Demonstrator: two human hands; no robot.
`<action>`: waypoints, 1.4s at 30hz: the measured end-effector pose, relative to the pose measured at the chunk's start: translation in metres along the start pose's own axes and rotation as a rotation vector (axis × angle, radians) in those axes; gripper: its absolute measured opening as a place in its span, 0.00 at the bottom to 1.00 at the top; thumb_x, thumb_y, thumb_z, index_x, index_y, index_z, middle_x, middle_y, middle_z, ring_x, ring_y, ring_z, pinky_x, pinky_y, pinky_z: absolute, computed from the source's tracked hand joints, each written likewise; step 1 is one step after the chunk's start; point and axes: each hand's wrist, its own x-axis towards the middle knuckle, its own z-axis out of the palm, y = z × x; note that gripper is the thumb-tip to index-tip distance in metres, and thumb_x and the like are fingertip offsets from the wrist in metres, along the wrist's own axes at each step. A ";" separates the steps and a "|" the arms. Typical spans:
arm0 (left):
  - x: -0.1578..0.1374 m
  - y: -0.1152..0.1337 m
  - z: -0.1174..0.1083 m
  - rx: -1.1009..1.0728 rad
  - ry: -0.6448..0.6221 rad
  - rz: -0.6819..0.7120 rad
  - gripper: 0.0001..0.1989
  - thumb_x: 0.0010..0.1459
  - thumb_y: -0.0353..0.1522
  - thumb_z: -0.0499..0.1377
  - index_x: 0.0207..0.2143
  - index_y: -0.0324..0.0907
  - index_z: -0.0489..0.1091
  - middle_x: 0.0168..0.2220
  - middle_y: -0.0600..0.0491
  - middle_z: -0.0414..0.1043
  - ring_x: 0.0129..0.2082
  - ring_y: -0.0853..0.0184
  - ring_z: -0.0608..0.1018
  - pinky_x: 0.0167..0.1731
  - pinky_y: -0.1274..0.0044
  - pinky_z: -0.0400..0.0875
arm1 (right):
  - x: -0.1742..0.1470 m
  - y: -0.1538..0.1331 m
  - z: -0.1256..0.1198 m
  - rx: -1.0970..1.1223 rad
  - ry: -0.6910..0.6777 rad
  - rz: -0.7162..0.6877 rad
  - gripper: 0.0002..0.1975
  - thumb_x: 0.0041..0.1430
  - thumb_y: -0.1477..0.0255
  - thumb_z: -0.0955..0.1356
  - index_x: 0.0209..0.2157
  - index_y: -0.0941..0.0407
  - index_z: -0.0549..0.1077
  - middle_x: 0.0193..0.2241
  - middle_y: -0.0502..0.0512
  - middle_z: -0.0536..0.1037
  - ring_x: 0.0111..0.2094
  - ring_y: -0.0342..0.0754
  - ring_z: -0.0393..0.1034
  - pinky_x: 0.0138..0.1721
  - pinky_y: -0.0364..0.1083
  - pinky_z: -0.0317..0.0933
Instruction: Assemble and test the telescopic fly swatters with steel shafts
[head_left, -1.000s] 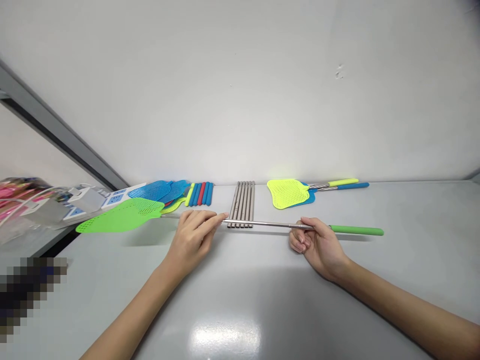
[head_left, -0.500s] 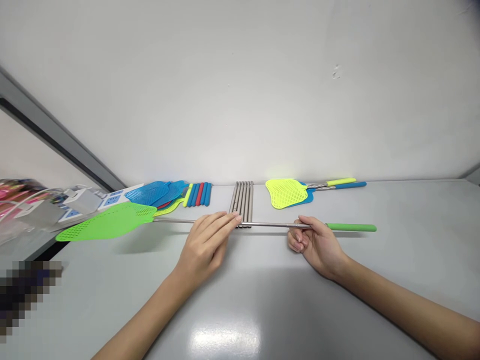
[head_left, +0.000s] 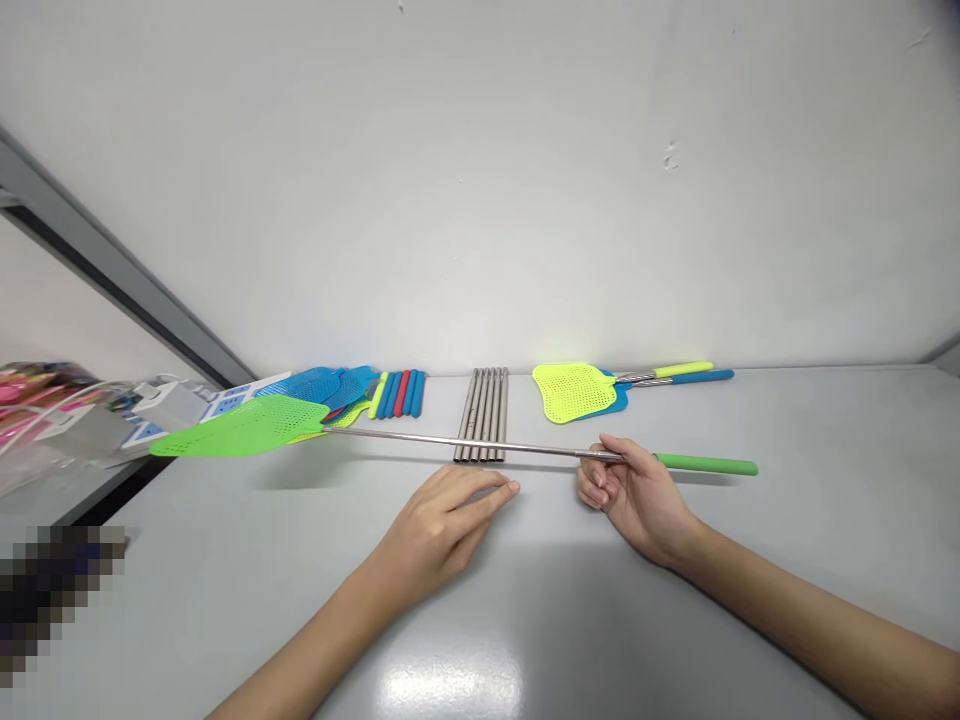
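A long fly swatter with a green paddle, a thin metal rod and a green grip stretches sideways above the table. My right hand pinches its rod just left of the grip, the other fingers curled. Below the rod, my left hand is apart from it, fingers stretched out and holding nothing. Just beyond that hand lies a row of metal rods, partly crossed by the swatter's rod. Farther right lie a yellow fly swatter and a blue fly swatter, overlapping.
Against the wall, blue swatter paddles are piled beside a row of yellow, blue and red grips. A white power strip with plugs and cables stands at the left, near pink bagged items. The grey table meets the wall behind.
My left hand has come off the swatter's rod and moved down toward me. The green paddle has shifted right and up slightly. My right hand keeps its hold.
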 end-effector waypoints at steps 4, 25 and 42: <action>-0.001 -0.002 0.001 0.013 -0.001 0.002 0.21 0.54 0.25 0.48 0.51 0.45 0.57 0.41 0.48 0.68 0.40 0.68 0.70 0.38 0.73 0.65 | 0.000 0.000 0.000 -0.016 -0.014 -0.009 0.18 0.51 0.65 0.61 0.12 0.57 0.61 0.12 0.48 0.56 0.17 0.42 0.52 0.22 0.44 0.46; 0.003 -0.003 0.003 -0.636 0.231 -0.589 0.13 0.56 0.34 0.48 0.28 0.40 0.70 0.31 0.51 0.72 0.42 0.65 0.70 0.40 0.73 0.65 | -0.002 0.001 -0.002 -0.014 -0.084 -0.013 0.21 0.55 0.66 0.58 0.12 0.58 0.62 0.12 0.49 0.56 0.17 0.42 0.53 0.23 0.44 0.43; 0.003 -0.008 0.008 -1.074 0.480 -0.766 0.12 0.55 0.35 0.50 0.26 0.38 0.69 0.27 0.52 0.65 0.26 0.71 0.67 0.31 0.77 0.61 | -0.001 0.001 -0.002 -0.104 -0.115 -0.040 0.21 0.56 0.67 0.57 0.13 0.59 0.64 0.13 0.49 0.58 0.18 0.42 0.53 0.23 0.44 0.42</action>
